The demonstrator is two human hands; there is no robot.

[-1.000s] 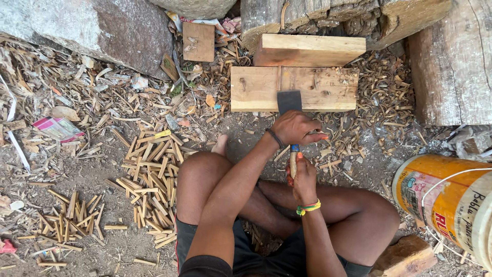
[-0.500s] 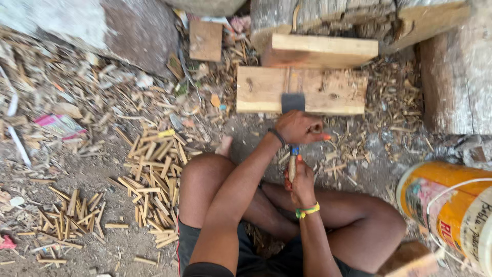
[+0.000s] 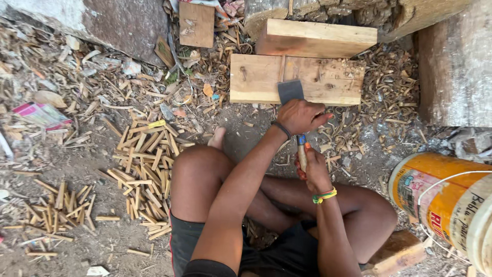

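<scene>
Person sits cross-legged on the ground, chopping blade on wood block.

Head view: left hand (image 3: pixel 300 116) closed over the cleaver blade (image 3: pixel 290 91), blade edge on the near edge of the plank block (image 3: pixel 256 79). Right hand (image 3: pixel 313 169) grips the handle (image 3: pixel 302 152). Cut sticks (image 3: pixel 146 169) piled left; yellow bucket (image 3: pixel 435 190) close right.

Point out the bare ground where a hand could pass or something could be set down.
Barest is the dirt strip between the pile of cut sticks and the smaller stick heap, and the patch between the wooden block and the knee. Shavings crowd the ground near the bucket.
</scene>
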